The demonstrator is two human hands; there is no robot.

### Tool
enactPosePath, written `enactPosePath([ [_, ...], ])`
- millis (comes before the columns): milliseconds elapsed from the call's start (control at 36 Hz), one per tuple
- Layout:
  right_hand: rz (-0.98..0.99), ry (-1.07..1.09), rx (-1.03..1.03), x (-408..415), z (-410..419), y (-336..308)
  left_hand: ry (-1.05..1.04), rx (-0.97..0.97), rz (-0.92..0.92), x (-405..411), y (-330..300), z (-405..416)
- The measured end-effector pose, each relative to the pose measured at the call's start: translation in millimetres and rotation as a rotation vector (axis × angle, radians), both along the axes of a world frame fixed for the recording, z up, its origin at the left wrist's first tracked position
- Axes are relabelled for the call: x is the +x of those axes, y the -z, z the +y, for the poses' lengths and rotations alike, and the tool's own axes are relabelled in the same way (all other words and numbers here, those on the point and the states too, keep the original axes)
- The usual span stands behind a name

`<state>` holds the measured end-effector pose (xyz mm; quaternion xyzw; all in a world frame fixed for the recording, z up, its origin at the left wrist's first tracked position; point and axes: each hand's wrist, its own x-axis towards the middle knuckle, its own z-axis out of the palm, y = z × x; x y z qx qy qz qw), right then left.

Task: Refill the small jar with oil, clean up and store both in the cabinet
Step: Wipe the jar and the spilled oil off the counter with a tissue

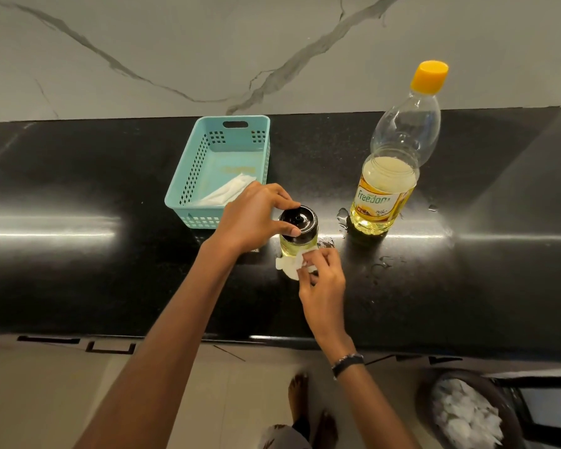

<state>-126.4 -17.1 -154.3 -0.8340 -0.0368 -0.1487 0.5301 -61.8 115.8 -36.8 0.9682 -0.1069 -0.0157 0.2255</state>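
A small glass jar point(297, 246) with yellow oil and a black lid stands on the black countertop point(110, 254). My left hand point(253, 218) grips the jar's lid from above, thumb and fingers curled round its rim. My right hand point(321, 280) pinches a white tissue point(290, 264) against the jar's lower front side. To the right stands the big oil bottle point(389, 176), upright, with a yellow cap on and a yellow label; it is about half full.
A teal plastic basket point(188, 176) holding white tissues sits behind my left hand. Small wet spots point(382, 264) glisten on the counter around the bottle. On the floor at lower right is a dark bin point(434, 393) with crumpled tissues. A marble wall rises behind.
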Motion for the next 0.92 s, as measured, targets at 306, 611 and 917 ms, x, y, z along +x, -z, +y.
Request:
enactPosePath([
  [306,-0.111,0.023,0.164,7.5,12.0,-44.5,0.013,0.012,-0.013,1.2,-4.2,-0.2],
  [611,0.228,0.067,0.256,2.6,-5.8,-10.4,-0.008,0.006,0.029,1.7,-6.7,-2.3],
  [917,0.087,0.055,0.28,17.1,-7.8,-27.0,-0.011,-0.051,0.048,0.8,-2.5,0.5],
])
